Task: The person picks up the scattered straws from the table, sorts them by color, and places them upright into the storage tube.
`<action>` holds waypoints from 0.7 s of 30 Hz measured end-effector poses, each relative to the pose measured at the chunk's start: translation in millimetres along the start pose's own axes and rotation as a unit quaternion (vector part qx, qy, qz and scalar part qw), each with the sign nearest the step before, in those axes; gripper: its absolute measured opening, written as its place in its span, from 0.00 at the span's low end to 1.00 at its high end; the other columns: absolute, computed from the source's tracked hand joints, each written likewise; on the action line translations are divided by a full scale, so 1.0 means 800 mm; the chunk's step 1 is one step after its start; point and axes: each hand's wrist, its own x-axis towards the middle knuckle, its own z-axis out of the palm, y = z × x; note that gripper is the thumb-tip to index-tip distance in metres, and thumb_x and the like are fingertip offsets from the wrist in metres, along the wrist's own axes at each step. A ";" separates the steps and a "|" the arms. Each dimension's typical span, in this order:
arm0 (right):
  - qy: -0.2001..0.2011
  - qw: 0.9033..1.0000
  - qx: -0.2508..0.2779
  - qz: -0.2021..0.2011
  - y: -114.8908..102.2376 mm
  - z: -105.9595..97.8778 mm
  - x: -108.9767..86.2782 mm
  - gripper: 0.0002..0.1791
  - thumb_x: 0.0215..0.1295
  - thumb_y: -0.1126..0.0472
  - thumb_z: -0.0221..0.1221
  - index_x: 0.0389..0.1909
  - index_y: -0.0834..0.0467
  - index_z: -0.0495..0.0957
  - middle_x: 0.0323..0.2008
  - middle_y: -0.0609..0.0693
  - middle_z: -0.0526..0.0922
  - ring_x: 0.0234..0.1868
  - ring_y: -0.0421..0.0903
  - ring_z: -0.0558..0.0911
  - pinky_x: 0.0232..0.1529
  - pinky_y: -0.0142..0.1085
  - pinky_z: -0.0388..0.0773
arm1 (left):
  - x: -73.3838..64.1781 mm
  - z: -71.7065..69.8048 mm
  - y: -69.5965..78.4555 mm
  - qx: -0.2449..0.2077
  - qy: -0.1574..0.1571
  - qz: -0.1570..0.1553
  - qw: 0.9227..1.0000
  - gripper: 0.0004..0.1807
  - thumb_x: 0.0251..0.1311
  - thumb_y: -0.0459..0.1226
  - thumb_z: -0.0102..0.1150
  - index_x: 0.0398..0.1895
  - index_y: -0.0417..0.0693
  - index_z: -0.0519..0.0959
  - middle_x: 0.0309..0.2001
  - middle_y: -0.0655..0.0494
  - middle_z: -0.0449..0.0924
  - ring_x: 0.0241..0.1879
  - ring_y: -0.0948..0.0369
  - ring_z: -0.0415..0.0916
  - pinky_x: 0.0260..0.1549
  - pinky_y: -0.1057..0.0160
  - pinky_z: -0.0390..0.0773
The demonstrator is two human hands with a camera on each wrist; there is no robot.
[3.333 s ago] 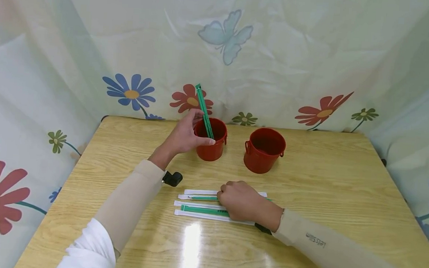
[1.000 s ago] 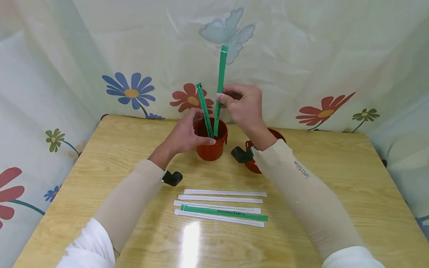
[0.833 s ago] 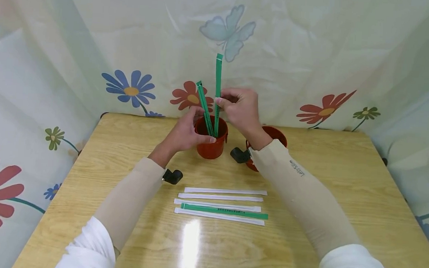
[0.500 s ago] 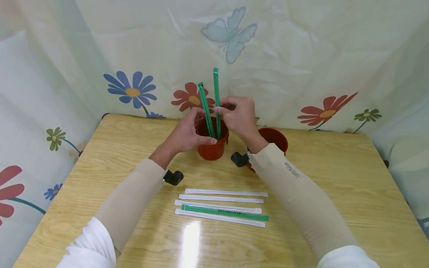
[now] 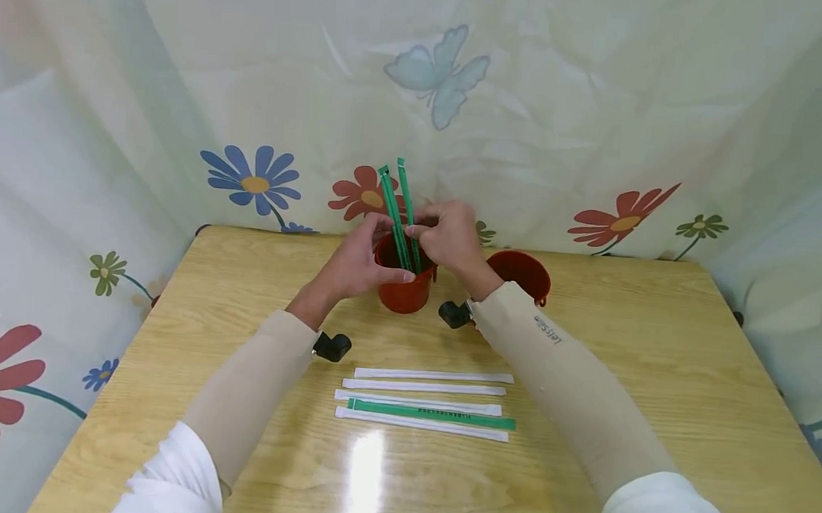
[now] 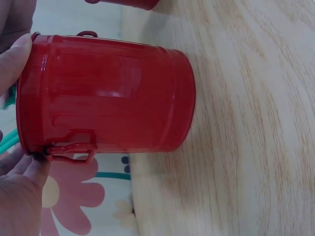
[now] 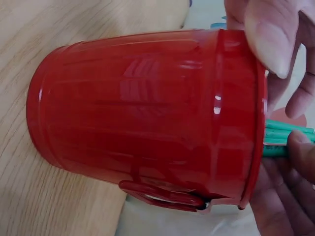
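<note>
My left hand (image 5: 357, 261) grips the rim of a red metal bucket (image 5: 404, 297), thumb at the near side and fingers behind. Its side wall and a small ring handle fill much of the left wrist view, where the bucket (image 6: 113, 98) stands on the table. Green paper-wrapped straws (image 5: 390, 200) lean inside it. Above the opening my right hand (image 5: 452, 235) pinches another green straw (image 5: 404, 184), whose lower end is inside the bucket. In the right wrist view the fingers close on green straws (image 7: 275, 140) right at the rim.
A second red bucket (image 5: 523, 270) stands to the right, partly behind the right forearm. Nearer lie several white-wrapped straws (image 5: 433, 375) and one green straw (image 5: 437, 413), in parallel rows on the wooden table (image 5: 286, 453). A flowered curtain (image 5: 547, 108) hangs behind.
My right hand picked a green straw from the row, carried it over the left bucket, and has lowered it in. The left hand stays on the rim.
</note>
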 end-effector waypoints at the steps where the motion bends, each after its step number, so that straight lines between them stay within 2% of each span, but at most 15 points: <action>1: -0.007 1.000 -0.014 0.002 0.000 0.000 0.000 0.07 0.67 0.65 0.68 0.39 0.65 0.91 0.38 0.60 0.92 0.40 0.55 0.85 0.34 0.42 0.84 | 0.000 0.000 0.000 0.001 0.000 -0.002 1.000 0.45 0.56 0.40 0.79 0.71 0.45 0.61 0.72 0.46 0.68 0.77 0.47 0.65 0.75 0.49 0.70; 5: -0.030 0.998 -0.059 0.009 -0.003 -0.002 0.000 0.08 0.69 0.62 0.67 0.40 0.63 0.91 0.37 0.58 0.91 0.39 0.55 0.84 0.35 0.44 0.84 | 0.000 0.002 0.001 0.001 -0.001 0.000 1.000 0.45 0.56 0.40 0.79 0.71 0.45 0.61 0.73 0.45 0.68 0.77 0.47 0.66 0.75 0.49 0.70; 7: -0.032 0.998 -0.061 0.016 -0.005 -0.005 -0.001 0.09 0.71 0.61 0.66 0.41 0.63 0.91 0.39 0.58 0.91 0.40 0.55 0.84 0.37 0.45 0.85 | 0.000 0.002 0.001 0.000 0.000 0.004 1.000 0.45 0.56 0.40 0.79 0.71 0.45 0.61 0.73 0.45 0.68 0.77 0.47 0.66 0.75 0.48 0.70; 9: -0.026 0.998 -0.048 0.020 -0.007 -0.008 -0.006 0.10 0.72 0.61 0.65 0.42 0.63 0.90 0.40 0.58 0.91 0.42 0.55 0.85 0.40 0.46 0.86 | 0.000 0.002 -0.001 -0.003 0.000 0.007 1.000 0.44 0.56 0.40 0.79 0.71 0.45 0.61 0.72 0.46 0.69 0.77 0.47 0.66 0.75 0.48 0.71; 12: -0.016 0.999 0.004 0.031 -0.012 -0.015 -0.019 0.10 0.72 0.62 0.63 0.43 0.63 0.90 0.41 0.59 0.91 0.42 0.54 0.87 0.44 0.47 0.88 | 0.000 0.001 -0.002 -0.002 0.002 0.007 1.000 0.44 0.56 0.40 0.79 0.70 0.45 0.62 0.71 0.47 0.69 0.77 0.47 0.66 0.74 0.47 0.71; 14: -0.014 0.999 0.035 0.035 -0.016 -0.021 -0.032 0.09 0.72 0.63 0.64 0.42 0.63 0.90 0.39 0.60 0.91 0.40 0.54 0.88 0.43 0.45 0.88 | -0.001 0.001 -0.002 0.001 0.002 0.005 1.000 0.44 0.56 0.40 0.79 0.71 0.46 0.62 0.71 0.47 0.70 0.77 0.47 0.67 0.74 0.47 0.72; 17: -0.025 0.996 0.074 0.047 -0.021 -0.031 -0.055 0.08 0.71 0.63 0.65 0.41 0.63 0.90 0.37 0.59 0.91 0.37 0.51 0.88 0.40 0.38 0.87 | -0.001 0.001 -0.001 0.005 0.001 0.003 1.000 0.44 0.56 0.40 0.79 0.71 0.46 0.62 0.71 0.47 0.70 0.77 0.48 0.66 0.74 0.48 0.71; 21: -0.059 0.993 0.092 0.051 -0.025 -0.041 -0.089 0.06 0.69 0.63 0.67 0.40 0.62 0.90 0.34 0.57 0.91 0.34 0.51 0.88 0.36 0.34 0.85 | 0.000 0.002 -0.002 0.003 0.000 0.007 1.000 0.44 0.56 0.40 0.79 0.70 0.46 0.62 0.70 0.47 0.70 0.76 0.48 0.67 0.73 0.47 0.72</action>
